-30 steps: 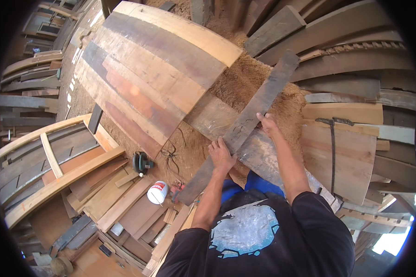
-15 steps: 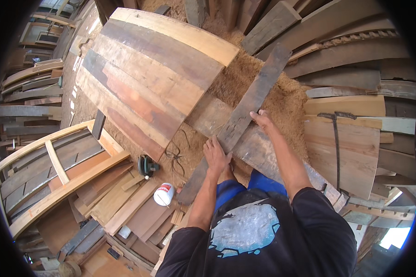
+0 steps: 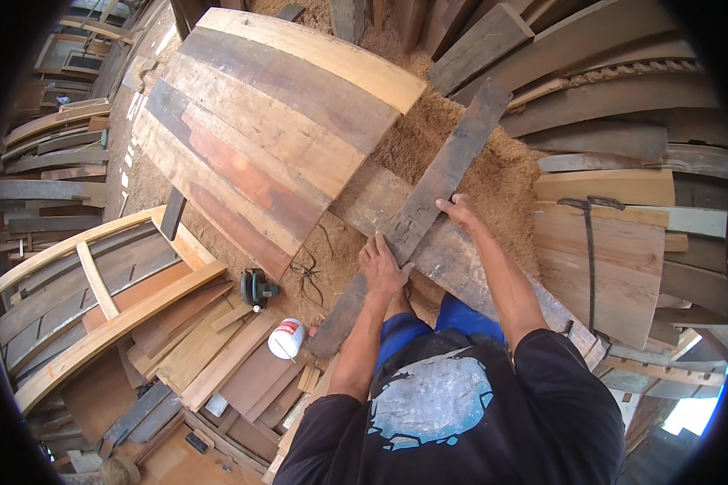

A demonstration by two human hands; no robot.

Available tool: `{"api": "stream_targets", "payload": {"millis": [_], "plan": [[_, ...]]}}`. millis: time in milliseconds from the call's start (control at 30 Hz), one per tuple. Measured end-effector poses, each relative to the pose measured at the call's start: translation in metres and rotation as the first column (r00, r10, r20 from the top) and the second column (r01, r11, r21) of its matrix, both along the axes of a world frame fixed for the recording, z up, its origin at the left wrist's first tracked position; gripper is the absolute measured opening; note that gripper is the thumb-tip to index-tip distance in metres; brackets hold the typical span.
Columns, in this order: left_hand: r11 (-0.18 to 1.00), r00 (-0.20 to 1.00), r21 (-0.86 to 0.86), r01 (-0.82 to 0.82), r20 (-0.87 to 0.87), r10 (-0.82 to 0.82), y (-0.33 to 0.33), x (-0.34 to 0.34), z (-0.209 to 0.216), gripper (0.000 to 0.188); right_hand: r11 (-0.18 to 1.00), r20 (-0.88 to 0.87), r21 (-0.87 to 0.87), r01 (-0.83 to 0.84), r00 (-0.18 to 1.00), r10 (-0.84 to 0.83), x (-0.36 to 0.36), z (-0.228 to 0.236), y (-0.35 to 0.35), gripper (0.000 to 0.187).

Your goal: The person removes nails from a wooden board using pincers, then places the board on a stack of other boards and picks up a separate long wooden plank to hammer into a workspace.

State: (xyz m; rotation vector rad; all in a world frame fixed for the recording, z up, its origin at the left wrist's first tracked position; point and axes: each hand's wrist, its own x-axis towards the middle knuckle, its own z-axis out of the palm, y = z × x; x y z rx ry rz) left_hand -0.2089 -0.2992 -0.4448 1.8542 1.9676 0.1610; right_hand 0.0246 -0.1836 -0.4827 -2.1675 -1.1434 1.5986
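A long, dark, weathered plank (image 3: 433,190) lies slantwise across a wider worn board (image 3: 469,263) in front of me. My left hand (image 3: 384,265) grips the plank near its middle, fingers over the left edge and thumb toward the right. Farther up, my right hand (image 3: 459,212) pinches the right edge, its thumb on top and the other fingers curled at the side. Small gouges mark the plank's face between the two hands. The plank's near end passes beside my left forearm, which hides part of it.
A large panel of joined boards (image 3: 275,129) stands ahead to the left. Sawdust (image 3: 505,178) covers the ground around it. Left of me are a circular saw (image 3: 257,288), a white tub (image 3: 286,339) and a wooden frame (image 3: 97,281). A bar clamp (image 3: 589,259) rests on boards at the right.
My left hand has shifted very slightly up and right along the plank, and its fingers are a little differently set. The right hand and the plank have barely moved.
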Motion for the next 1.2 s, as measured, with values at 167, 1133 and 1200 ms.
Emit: {"api": "stream_targets", "payload": {"millis": [167,1133,1200], "plan": [[0.998,0.998,-0.039,0.044,0.052,-0.042,0.011,-0.002,-0.006,0.109,0.999,-0.012,-0.027,-0.018,1.0,0.017,-0.001,-0.008,-0.004,0.045],[0.996,0.991,-0.04,0.085,-0.096,-0.089,0.005,0.001,-0.01,0.112,0.865,0.844,-0.004,0.501,0.466,-0.266,0.195,-0.047,-0.45,0.082],[0.998,0.99,-0.043,0.048,-0.13,-0.053,0.003,-0.004,-0.013,0.111,0.879,0.807,0.054,0.473,0.498,-0.317,0.193,-0.045,-0.46,0.082]]}}
